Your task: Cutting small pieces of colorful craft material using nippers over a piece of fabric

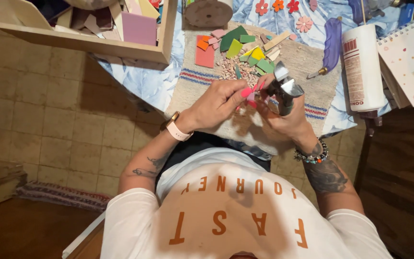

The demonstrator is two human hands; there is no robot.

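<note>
My left hand (219, 103) pinches a small pink tile (251, 97); my right hand (283, 115) grips the nippers (283, 88), jaws seemingly at its edge. I'd bite shallowly.

White cylindrical glue bottle (362, 67) lying on table's far right; red-and-white label (354, 72) on side.

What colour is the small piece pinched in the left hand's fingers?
Pink; the small piece in the left hand shows in the head view.
</note>
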